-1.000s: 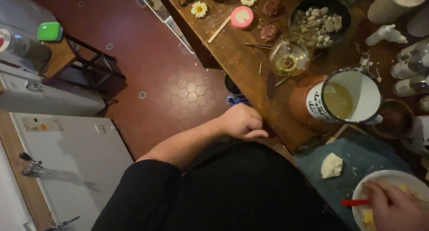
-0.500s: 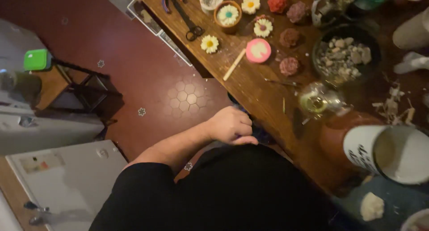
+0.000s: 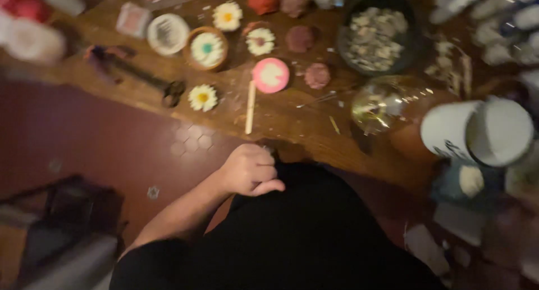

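Looking down, the left hand (image 3: 251,170) is curled into a loose fist, gripping nothing I can make out, right at the worktop (image 3: 292,121) edge against the black shirt (image 3: 292,234). Right hand isn't visible. Nearest things: a pale wooden stick (image 3: 250,107) and a round pink piece (image 3: 270,75) just beyond. A dark bowl (image 3: 375,34) holds pale chunky bits; a white mug (image 3: 477,134) lies tipped, contents blurred. A small wooden dish (image 3: 206,48) holds a daisy shape. Open red floor (image 3: 84,133) left of the edge.
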